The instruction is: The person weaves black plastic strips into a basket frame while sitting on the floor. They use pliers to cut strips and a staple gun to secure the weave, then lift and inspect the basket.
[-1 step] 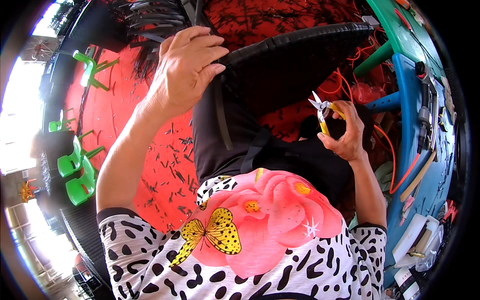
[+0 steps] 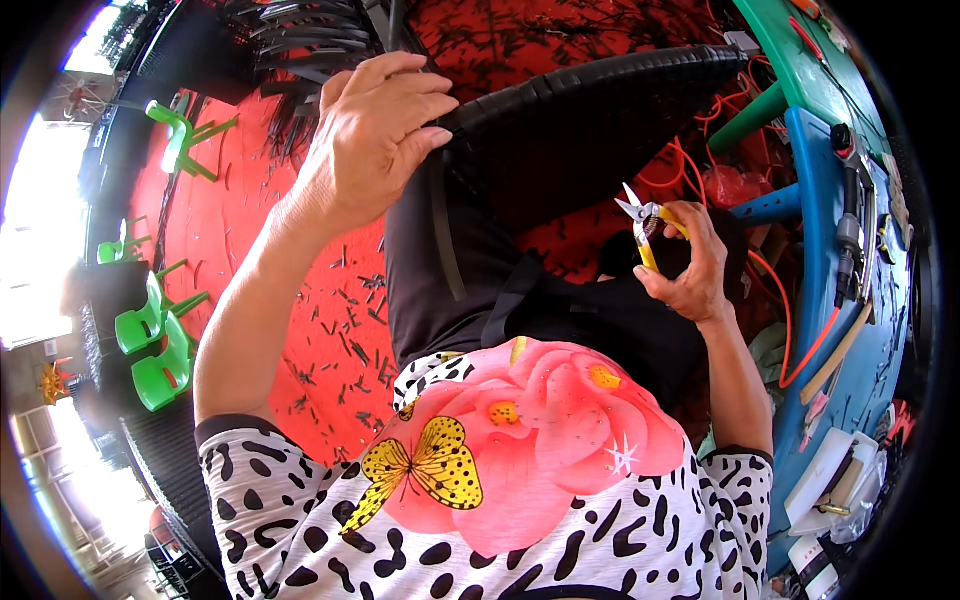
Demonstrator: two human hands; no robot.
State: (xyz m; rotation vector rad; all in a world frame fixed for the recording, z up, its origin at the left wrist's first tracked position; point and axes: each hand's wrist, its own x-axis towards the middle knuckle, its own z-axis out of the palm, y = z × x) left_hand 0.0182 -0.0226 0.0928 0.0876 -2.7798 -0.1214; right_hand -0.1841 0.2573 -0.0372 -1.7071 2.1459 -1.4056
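My right hand (image 2: 697, 268) is wrapped round the yellow handles of small snips (image 2: 642, 222). Their blades are spread apart and point up and to the left, with nothing between them. A black woven wicker panel (image 2: 600, 88) with a thick rounded rim lies across my knees, its far side hidden. At the left end of that rim rests my left hand (image 2: 375, 140), its fingers stretched out and slightly apart. A loose flat black strip (image 2: 446, 235) hangs down over my left thigh, below that hand.
Black offcuts (image 2: 345, 320) litter the red floor (image 2: 320, 270). Several green chairs (image 2: 165, 360) stand at the left. On the right, a blue table (image 2: 815, 190) carries a black air tool (image 2: 848, 230) with an orange hose (image 2: 790, 350). A green table (image 2: 800, 60) adjoins it. Black strips (image 2: 300, 40) bunch at the top left.
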